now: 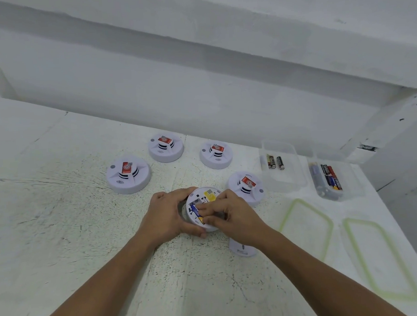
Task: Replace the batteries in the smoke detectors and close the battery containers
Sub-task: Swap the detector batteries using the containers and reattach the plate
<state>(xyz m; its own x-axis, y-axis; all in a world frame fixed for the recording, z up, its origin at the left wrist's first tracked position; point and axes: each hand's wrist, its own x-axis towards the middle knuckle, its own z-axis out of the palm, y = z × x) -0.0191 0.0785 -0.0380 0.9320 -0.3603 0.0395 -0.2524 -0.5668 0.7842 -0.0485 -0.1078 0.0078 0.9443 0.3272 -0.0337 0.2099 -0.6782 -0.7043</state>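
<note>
Under both hands, left hand (168, 215) grips the detector (204, 194); right hand (231, 216) pinches a half-hidden battery (195, 209).

1. The left hand (168, 215) cups an upturned smoke detector (205, 196) near the bench's (61, 212) front middle.
2. The right hand (234, 217) presses its fingertips (206, 220) onto a blue-and-gold battery (196, 210) in the open compartment — a yellow label beside it.
3. Four closed detectors (129, 175) sit behind, toward the back edge.
4. Two clear containers (283, 165) of batteries stand toward the right edge — their lids (306, 227) lie nearer the front.
</note>
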